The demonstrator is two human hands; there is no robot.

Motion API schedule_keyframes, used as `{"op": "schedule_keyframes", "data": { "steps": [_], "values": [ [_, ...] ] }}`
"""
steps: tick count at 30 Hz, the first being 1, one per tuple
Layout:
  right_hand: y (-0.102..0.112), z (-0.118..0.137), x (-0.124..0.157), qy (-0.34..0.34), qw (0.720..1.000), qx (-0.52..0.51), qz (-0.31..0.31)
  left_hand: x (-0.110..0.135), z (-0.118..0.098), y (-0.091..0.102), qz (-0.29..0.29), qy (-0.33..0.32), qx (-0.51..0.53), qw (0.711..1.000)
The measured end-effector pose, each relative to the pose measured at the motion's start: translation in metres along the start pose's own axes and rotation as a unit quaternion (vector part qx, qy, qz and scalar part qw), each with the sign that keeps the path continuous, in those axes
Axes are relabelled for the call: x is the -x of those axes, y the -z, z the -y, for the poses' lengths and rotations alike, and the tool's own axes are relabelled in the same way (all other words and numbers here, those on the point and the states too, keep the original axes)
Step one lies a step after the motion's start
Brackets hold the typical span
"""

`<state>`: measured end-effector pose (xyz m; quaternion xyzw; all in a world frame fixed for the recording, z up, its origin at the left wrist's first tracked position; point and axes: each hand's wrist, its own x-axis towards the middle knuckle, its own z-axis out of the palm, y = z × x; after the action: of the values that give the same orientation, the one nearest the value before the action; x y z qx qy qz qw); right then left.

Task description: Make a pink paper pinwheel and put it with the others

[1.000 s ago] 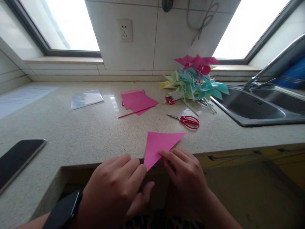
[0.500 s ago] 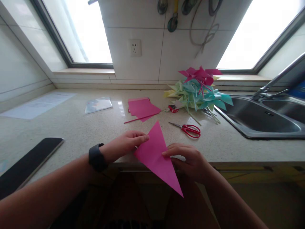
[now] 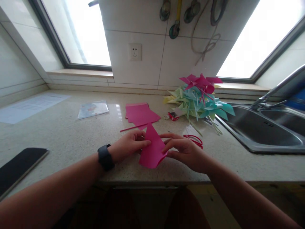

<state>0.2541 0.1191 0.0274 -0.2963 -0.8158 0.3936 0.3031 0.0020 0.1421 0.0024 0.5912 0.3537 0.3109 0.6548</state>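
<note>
A folded sheet of pink paper (image 3: 152, 152) is held between my two hands, just above the front of the counter. My left hand (image 3: 133, 143) pinches its left side, thumb lying on the paper's face. At the right side, my right hand (image 3: 179, 147) grips the edge, where the paper bends over in a curved fold. Behind the paper are a stack of pink sheets (image 3: 138, 112) and a thin pink stick (image 3: 128, 128). Red-handled scissors (image 3: 194, 138) lie beyond my right hand, which partly hides them.
Colourful paper pinwheels (image 3: 199, 95) are heaped by the sink (image 3: 262, 127). A small red box (image 3: 173, 116) lies near them. To the left are a clear packet (image 3: 93, 109), a printed sheet (image 3: 30, 106) and a dark flat device (image 3: 21, 168).
The paper has gone from a large flat triangle to a smaller shape bent over at the right. Both hands have shifted with it, and my right hand now partly covers the scissors.
</note>
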Motion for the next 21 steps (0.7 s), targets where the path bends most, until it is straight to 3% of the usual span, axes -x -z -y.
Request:
{"op": "schedule_keyframes", "data": {
  "steps": [8,13,18,21],
  "values": [
    [0.003,-0.011,-0.033,-0.039,0.999,-0.032,-0.003,-0.001,0.001,0.003,0.027,-0.021,0.021,0.999],
    [0.009,-0.01,-0.05,-0.039,0.997,-0.068,0.006,-0.002,0.001,0.004,0.006,0.008,0.074,0.997],
    [0.008,-0.018,-0.065,-0.106,0.991,-0.076,-0.022,0.002,0.003,0.001,-0.02,0.005,0.152,0.988],
    [0.002,-0.028,-0.069,-0.134,0.986,-0.092,-0.038,0.002,0.003,-0.001,-0.031,-0.008,0.115,0.993]
  ]
}}
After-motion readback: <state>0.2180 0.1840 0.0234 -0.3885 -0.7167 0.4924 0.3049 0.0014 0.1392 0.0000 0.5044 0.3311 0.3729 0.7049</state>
